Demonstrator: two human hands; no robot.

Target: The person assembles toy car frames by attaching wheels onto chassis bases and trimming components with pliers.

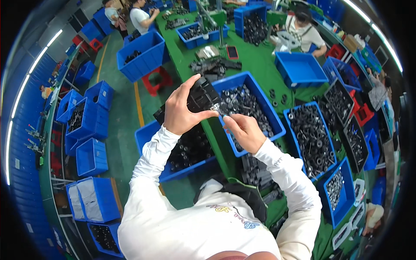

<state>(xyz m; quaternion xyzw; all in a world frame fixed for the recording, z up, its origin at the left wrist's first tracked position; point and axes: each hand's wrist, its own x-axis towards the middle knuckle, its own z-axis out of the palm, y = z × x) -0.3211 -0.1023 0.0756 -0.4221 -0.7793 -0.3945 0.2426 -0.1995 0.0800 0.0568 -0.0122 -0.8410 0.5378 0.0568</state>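
- Black moulded plastic housing (200,95): held up above the near edge of the green worktop (255,65), over the gap between two blue bins; it looks rigid and light, with ribbed walls that give a firm hold at its sides.
- Left hand (180,110): closed around the housing from the left, thumb pressed along its lower edge and fingers wrapped over its top.
- Small silvery metal part (216,107): sits at the housing's lower right corner, between the two hands; likely hard, smooth and easy to drop, so best pinched at its ends. Its exact shape is too small to tell.
- Right hand (245,130): fingertips drawn together in a pinch just beside the metal part; whether they actually clamp it cannot be told.
- Blue bin of dark ring-shaped parts (266,104): directly behind the hands on the worktop.
- Second blue bin of black rings (310,138): to the right, towards the right edge of the worktop, with a smaller bin of grey metal pieces (336,188) near it.
- Blue bin of black parts (190,149): below the left forearm, off the worktop's left edge.
- Empty blue bin (299,69) and loose black rings (277,93): farther along the worktop, well apart from the hands.
- Other people (303,30): at work at the far end, clear of the hands.
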